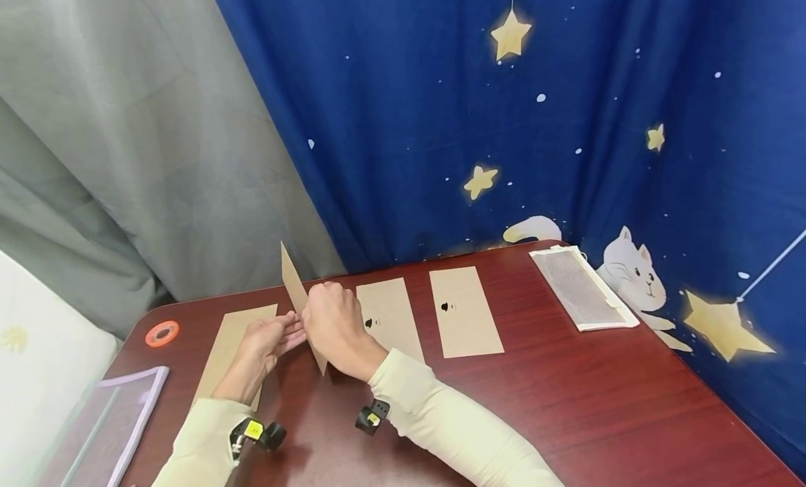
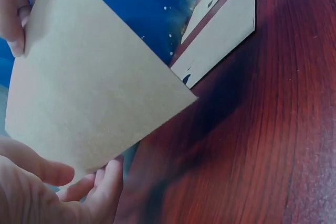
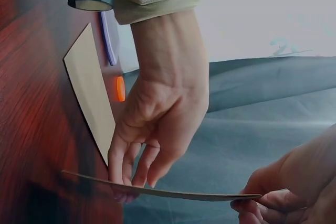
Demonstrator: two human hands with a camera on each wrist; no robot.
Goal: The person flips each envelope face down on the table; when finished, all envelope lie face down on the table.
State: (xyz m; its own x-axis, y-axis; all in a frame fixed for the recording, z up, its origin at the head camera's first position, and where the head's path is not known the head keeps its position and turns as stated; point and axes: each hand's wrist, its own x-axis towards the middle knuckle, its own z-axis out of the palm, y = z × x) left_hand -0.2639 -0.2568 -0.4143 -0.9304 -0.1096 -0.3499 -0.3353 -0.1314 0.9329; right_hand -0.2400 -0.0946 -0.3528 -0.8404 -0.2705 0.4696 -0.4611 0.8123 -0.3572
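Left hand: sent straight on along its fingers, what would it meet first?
The left hand would likely first meet the brown card held by the right hand; any gap looks slight, though exact contact is hard to tell.

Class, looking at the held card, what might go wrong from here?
The held card bows slightly in the right wrist view, so a tight grip by the right hand might crease it. Lowered carelessly, it could also nudge the flat plain card near the left hand.
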